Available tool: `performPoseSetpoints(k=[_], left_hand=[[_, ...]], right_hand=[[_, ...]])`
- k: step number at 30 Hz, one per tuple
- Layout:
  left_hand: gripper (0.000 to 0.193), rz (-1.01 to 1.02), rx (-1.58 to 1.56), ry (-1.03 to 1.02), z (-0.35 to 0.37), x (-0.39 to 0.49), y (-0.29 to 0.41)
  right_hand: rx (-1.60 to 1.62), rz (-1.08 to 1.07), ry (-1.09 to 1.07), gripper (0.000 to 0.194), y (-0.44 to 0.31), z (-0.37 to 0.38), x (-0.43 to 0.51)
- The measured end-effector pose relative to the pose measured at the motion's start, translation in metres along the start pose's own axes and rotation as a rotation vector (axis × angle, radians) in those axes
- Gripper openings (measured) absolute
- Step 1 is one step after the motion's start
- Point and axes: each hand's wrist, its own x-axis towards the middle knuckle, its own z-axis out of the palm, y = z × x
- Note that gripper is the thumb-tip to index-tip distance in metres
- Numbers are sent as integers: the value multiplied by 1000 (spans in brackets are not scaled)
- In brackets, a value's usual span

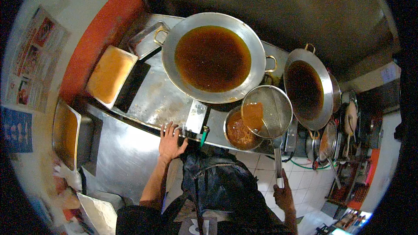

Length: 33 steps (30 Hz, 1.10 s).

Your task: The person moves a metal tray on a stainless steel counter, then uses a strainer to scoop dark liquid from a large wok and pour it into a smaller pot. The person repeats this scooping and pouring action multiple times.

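With my right hand (283, 191) I grip the handle of a round wire-mesh strainer (276, 111). Orange-brown matter shows at the left of its mesh, over or through it. The strainer overlaps a round pot (241, 130) of bubbly brown liquid. My left hand (170, 142) rests with spread fingers on the front edge of the steel counter (153, 104), holding nothing. Right of it, a green lighter-like object (204, 136) sits at the edge. Beyond stands a wide metal pan (212, 96) with two brass-coloured handles, filled with dark brown liquid.
A second wide pan (326, 94) of dark liquid stands at the right, with more pans and another strainer (328, 140) past it. Rectangular trays (112, 75) stand left, beside an empty-looking metal tray (148, 40). A green hose (302, 166) runs below the counter edge.
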Motion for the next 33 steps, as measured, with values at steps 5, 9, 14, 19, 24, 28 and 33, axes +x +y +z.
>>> performPoseSetpoints(k=[5,9,14,19,24,28,33], left_hand=[[58,13,4,-8,3,0,0],[60,0,5,-60,2,1,1],[62,-29,26,-105,2,2,1],[61,-18,-11,-80,3,1,0],[60,-27,-9,-77,3,1,1],[60,-39,6,-106,1,1,2],[61,-26,26,-90,3,1,1]], right_hand=[[-228,-249,247,67,84,73,20],[-205,-178,283,64,109,97,28],[-166,-109,296,60,112,103,21],[-142,-72,293,56,118,105,19],[-131,-62,297,53,121,108,23],[-126,-65,309,50,124,109,24],[-125,-79,318,47,129,108,26]])
